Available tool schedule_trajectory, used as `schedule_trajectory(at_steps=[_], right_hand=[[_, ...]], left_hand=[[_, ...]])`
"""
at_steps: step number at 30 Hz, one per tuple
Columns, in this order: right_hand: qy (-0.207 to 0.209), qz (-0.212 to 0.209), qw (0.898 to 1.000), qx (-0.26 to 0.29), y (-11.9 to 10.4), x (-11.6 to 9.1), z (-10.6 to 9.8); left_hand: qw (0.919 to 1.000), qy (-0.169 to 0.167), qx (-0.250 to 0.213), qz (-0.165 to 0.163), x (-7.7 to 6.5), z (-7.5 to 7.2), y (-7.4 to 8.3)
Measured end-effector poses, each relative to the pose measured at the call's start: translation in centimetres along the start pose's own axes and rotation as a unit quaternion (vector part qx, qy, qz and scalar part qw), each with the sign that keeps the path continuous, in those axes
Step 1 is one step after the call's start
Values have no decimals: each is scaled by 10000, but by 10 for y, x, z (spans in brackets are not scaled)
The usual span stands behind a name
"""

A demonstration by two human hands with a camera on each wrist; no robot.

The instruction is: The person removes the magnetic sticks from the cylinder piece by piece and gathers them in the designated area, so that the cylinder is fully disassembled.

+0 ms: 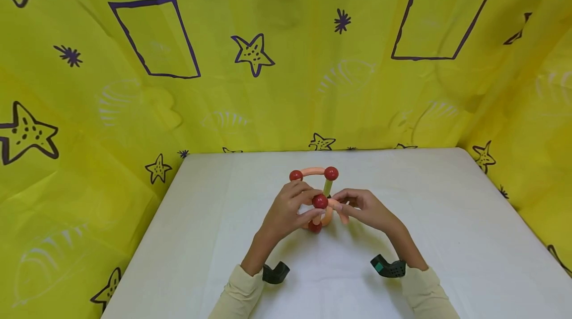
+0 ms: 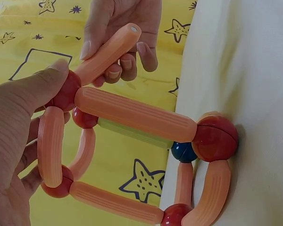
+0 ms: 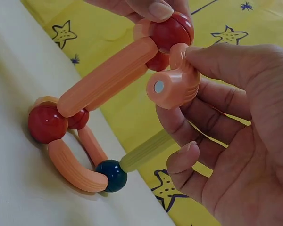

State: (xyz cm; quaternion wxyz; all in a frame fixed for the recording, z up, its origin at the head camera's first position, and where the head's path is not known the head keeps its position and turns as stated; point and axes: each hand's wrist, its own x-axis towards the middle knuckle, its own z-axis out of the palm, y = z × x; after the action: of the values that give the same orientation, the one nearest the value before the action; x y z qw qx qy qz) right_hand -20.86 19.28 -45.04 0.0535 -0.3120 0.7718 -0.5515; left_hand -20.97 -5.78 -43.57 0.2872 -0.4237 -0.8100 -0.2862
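Observation:
A frame of magnetic rods and balls stands on the table, joined by straight and curved orange rods, a green rod (image 3: pixel 148 150), several red balls and a dark blue ball (image 3: pixel 111 175). My left hand (image 1: pixel 286 212) grips a red ball (image 2: pixel 66 92) at the frame's upper corner, thumb on top. My right hand (image 1: pixel 368 210) pinches a curved orange rod (image 2: pixel 111 54) between thumb and fingers. One end of that rod meets the gripped red ball; its other end, showing a silver magnet, points free. Another red ball (image 3: pixel 48 123) rests on the table at the frame's base.
A white-covered table (image 1: pixel 178 259) lies beneath the frame. Yellow sheets (image 1: pixel 286 100) with drawn stars and fish hang behind it and at both sides. Dark wrist bands (image 1: pixel 388 266) sit at both wrists, beside pale sleeves (image 1: pixel 241 289).

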Motion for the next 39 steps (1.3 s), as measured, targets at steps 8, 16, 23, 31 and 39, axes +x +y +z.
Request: schedule_trajectory(at_steps=[8,16,23,31,39], right_hand=[[72,-116,9998,-142,-6,3,5],[166,-230,9993,-245,-8,5,11],[290,-220,9987,-347,-10,8,15],[329,-330,9983,-356,-10,8,15],[542,-360,9958,-646,-25,8,18]], left_hand=[[9999,-75,-35,81,-1,-1,-2],[9998,-138,-18,170,-2,-3,-4],[9995,-72,171,270,-1,-3,-4],[9996,-114,129,211,-1,-4,-3],[9997,-163,86,138,-1,-4,-3]])
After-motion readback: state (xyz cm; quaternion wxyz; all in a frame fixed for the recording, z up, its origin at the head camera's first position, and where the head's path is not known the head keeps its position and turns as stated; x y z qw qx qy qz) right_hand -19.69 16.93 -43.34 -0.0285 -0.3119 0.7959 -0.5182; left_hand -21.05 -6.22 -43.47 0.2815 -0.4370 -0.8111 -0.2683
